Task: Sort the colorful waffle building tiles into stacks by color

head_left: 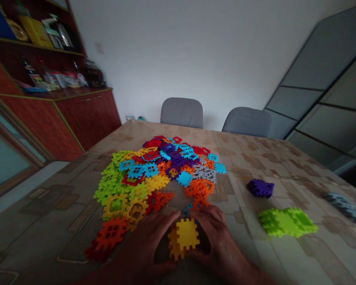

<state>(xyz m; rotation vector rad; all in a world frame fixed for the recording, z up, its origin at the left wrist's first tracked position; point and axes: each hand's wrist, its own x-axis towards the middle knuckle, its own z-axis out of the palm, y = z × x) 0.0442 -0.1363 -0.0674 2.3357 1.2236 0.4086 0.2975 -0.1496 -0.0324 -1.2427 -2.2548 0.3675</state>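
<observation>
In the near middle of the table lies a small stack of yellow toothed building tiles (188, 234), the top one lighter and turned slightly against the darker one below. My right hand (216, 233) grips the stack from the right, its fingers at the far edge and its thumb by the near edge. On the other side my left hand (148, 237) curves around the tiles with thumb and fingers apart, a gap showing between its palm and the stack. Beyond my fingers, orange tiles (199, 190) and red triangular pieces (163, 200) lie close by.
A large mixed heap of tiles, with lime green pieces (108, 182) at its left, spreads ahead. To the right sit a purple stack (260, 188), a lime green stack (287, 221) and a grey row (345, 208). Two grey chairs (181, 111) stand behind the table (240, 158).
</observation>
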